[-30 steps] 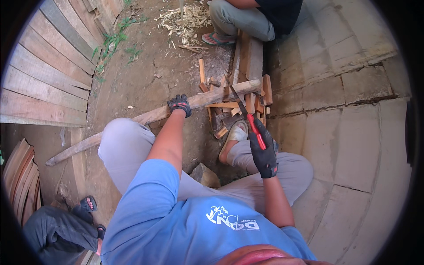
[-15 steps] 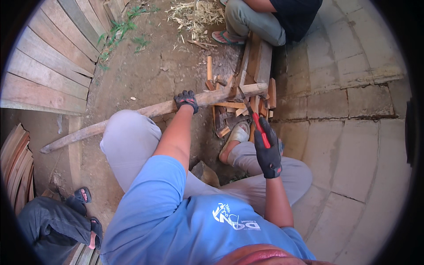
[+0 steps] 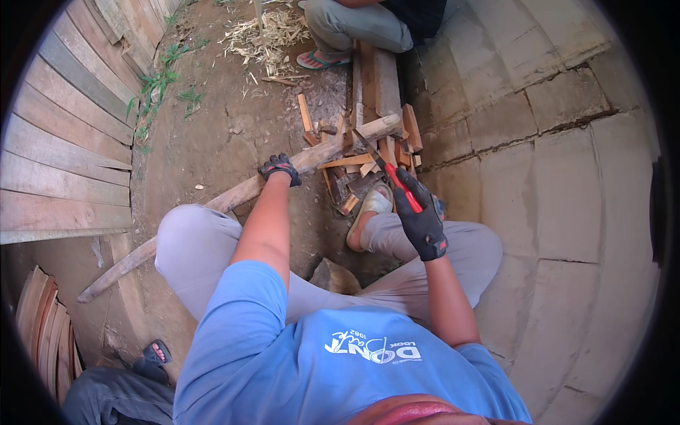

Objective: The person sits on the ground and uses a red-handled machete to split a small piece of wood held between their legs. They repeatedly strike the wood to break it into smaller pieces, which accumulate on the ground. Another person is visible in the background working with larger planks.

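Observation:
A long, slightly bent wooden pole [image 3: 237,193] runs slantwise in front of me, its far right end over a pile of wood offcuts. My gloved left hand [image 3: 280,170] is closed over the pole near its middle. My gloved right hand [image 3: 422,223] grips a tool with a red handle [image 3: 404,188] and a narrow dark blade [image 3: 371,150]. The blade reaches across the pole close to its right end. Whether it has teeth is too small to tell.
Wood offcuts [image 3: 348,161] lie around a long timber beam [image 3: 386,81]. Another person [image 3: 361,28] crouches at its far end, beside shavings [image 3: 265,39]. A block wall [image 3: 545,184] stands right, plank boards [image 3: 67,156] left. A second person's leg [image 3: 117,393] shows lower left; a stone [image 3: 334,276] lies between my legs.
The view has turned, so the surroundings sit further left. My left hand keeps its hold on the pole. The blade still lies across the pole, its tip now reaching further past the pole's upper edge.

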Motion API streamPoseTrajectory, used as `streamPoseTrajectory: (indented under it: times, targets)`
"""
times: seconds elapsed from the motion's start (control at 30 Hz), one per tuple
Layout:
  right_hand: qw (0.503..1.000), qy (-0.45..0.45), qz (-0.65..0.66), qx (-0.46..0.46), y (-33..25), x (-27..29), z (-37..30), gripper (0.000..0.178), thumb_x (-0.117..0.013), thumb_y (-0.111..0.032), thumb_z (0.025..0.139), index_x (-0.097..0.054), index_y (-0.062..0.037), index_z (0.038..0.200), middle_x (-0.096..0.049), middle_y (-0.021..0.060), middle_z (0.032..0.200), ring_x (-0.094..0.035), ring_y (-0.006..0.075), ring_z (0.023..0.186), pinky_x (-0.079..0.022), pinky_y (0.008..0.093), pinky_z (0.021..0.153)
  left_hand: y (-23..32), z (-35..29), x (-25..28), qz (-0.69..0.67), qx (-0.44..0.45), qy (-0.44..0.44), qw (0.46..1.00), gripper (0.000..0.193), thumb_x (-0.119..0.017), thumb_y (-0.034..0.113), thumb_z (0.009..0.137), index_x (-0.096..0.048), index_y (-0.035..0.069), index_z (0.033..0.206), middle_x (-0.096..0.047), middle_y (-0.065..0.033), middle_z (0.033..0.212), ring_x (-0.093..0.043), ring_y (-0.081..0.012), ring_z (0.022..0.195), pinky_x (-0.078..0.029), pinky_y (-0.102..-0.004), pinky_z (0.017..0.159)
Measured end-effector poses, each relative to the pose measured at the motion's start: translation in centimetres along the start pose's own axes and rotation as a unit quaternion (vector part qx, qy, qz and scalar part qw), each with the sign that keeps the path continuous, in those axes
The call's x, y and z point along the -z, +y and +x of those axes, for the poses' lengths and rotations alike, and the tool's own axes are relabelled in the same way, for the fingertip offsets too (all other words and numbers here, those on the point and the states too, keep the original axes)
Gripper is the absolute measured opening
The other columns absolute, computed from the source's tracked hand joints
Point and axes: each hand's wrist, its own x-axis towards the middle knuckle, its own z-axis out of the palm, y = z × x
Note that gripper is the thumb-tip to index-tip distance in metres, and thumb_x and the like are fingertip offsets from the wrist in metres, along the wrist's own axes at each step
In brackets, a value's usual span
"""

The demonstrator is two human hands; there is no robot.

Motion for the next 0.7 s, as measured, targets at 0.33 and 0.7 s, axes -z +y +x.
streamPoseTrajectory:
  times: [0.33, 0.7]
  targets:
    - [0.998, 0.031, 0.042, -0.038, -1.6, -0.4, 1.0, 0.042, -0.067, -0.028, 0.103, -0.069, -0.0078, 0.139, -0.074, 0.0195, 0.132, -0.071, 0.0367, 0.121, -0.054, 0.0426, 0.103, 2.2, 0.3, 4.0, -0.002, -0.078, -0.083, 0.993, 0.094, -0.084, 0.06, 0.076, -0.053, 0.024, 0.157, -0.055, -0.0039, 0.16, -0.054, -0.0225, 0.146, -0.046, -0.0453, 0.118]
    - [0.989, -0.127, -0.067, 0.018, -5.7, -0.5, 3.9, 0.05, -0.066, -0.023, 0.102, -0.059, -0.007, 0.149, -0.076, 0.0205, 0.113, -0.076, 0.0393, 0.085, -0.06, 0.0467, 0.077, 10.7, -0.6, 0.4, -0.028, -0.092, 0.085, 0.992, 0.113, -0.08, 0.065, 0.077, -0.036, 0.001, 0.16, -0.046, -0.0239, 0.157, -0.045, -0.0418, 0.148, -0.034, -0.059, 0.121]
